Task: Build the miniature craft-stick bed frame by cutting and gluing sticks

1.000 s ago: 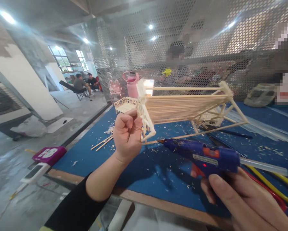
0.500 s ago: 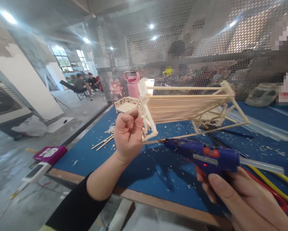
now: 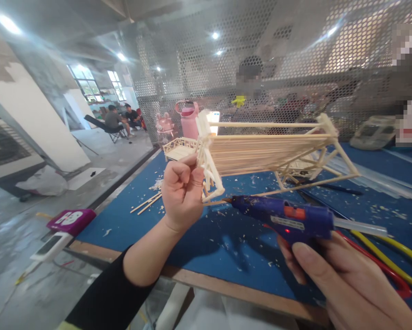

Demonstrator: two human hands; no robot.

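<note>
My left hand is closed in a pinch on the near end of a model frame made of thin wooden sticks, holding it up above the blue table mat. My right hand grips a blue hot glue gun with an orange trigger part and a lit red light. Its nozzle tip touches the frame's lowest stick close to the left hand. A clear glue stick pokes out of the gun's back.
Loose sticks and wood shavings lie on the mat. A small stick-built piece, a pink bottle and a pink toy stand at the back left. Yellow and red cables run at the right. Other people sit behind the perforated metal screen.
The glue gun has shifted slightly left and up, its nozzle now against the frame's lower stick. The left hand and the frame have hardly moved.
</note>
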